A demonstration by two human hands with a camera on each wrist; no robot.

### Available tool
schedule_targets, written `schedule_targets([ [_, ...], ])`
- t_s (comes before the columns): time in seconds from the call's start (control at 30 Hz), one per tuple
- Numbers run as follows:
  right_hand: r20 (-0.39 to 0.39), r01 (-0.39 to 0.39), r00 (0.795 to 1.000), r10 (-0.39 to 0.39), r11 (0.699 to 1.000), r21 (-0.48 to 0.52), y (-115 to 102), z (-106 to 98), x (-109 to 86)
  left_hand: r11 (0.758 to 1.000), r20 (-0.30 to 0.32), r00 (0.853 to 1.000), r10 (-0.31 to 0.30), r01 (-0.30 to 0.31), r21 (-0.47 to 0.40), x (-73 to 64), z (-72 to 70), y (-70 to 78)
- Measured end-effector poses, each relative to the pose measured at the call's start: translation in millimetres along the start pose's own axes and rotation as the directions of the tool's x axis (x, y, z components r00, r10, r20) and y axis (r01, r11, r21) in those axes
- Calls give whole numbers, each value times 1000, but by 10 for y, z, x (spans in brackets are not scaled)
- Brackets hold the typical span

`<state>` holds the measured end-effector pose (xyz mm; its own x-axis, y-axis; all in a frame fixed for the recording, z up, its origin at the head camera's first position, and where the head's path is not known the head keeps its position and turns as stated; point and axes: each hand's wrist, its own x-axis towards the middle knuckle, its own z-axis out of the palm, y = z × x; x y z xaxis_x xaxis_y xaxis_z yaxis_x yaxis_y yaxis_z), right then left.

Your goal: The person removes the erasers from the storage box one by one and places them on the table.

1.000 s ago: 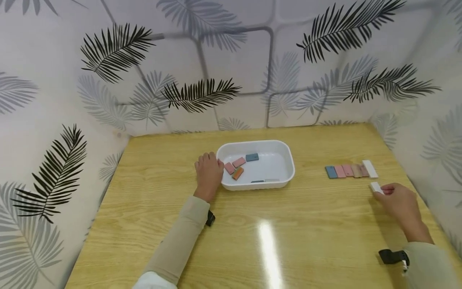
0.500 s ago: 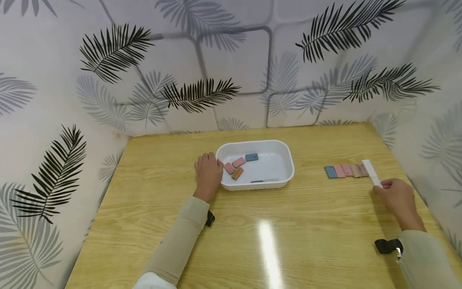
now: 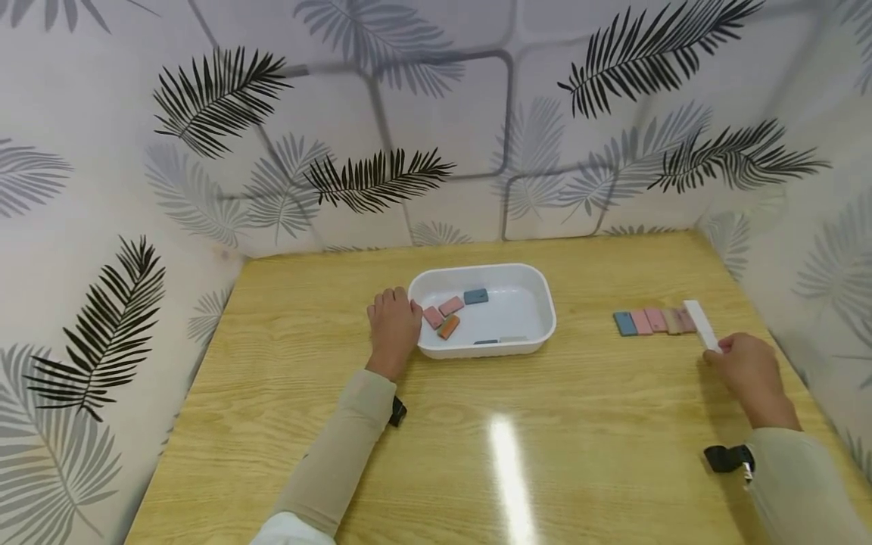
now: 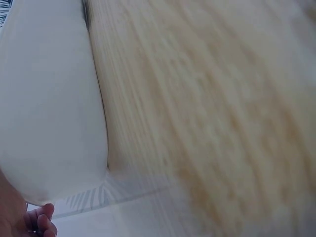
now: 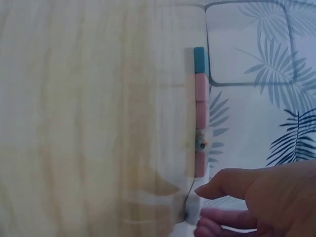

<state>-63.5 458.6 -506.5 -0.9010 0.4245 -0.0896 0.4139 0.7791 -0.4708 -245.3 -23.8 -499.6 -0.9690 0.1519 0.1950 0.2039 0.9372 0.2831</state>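
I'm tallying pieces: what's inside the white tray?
The white tray holds two pink blocks, an orange block and a blue block. Two slivers, dark and pale, show behind its near rim, which covers the rest.

You're at indoor table nook; home, office or lab, can't tell. Wood-grain tabletop [image 3: 518,393] fills lower half of your head view. Leaf-print covering [image 3: 470,121] spans top of frame and closes in down left and right edges, so your table sits walled on three sides. Same print at right of your right-wrist view. Light streak [image 3: 509,477] reflected on tabletop, bottom centre.
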Motion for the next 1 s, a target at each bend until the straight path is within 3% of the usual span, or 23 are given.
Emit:
schedule_targets([
  [0.13, -122, 105, 986, -109, 994, -36, -240, 30, 2, 1000, -10, 1000, 4, -4, -1, 13, -13, -19],
  [0.27, -203, 276, 943, -265, 961, 31, -630, 109, 14, 1000, -1, 1000, 2, -2, 9, 39, -20, -27],
  [0.43, -107, 430, 901, -420, 897, 100, -1180, 267, 37, 1000, 8, 1000, -1, 1, 15, 51, -45, -21],
  [0.5, -68, 489, 872, -484, 867, 98, -1406, 346, 60, 1000, 5, 1000, 0, 0, 16, 54, -50, -18],
  [0.67, 16, 627, 776, -630, 775, 75, -1938, 565, 159, 999, -5, 1000, -3, 3, 32, 59, -38, -30],
  [0.87, 138, 712, 691, -710, 701, 41, -2315, 850, 290, 999, -10, 1000, 6, -5, 51, 39, 31, -62],
  [1.0, 188, 734, 666, -722, 679, 7, -2477, 1027, 407, 999, -17, 1000, 9, -8, 54, 51, 53, -85],
])
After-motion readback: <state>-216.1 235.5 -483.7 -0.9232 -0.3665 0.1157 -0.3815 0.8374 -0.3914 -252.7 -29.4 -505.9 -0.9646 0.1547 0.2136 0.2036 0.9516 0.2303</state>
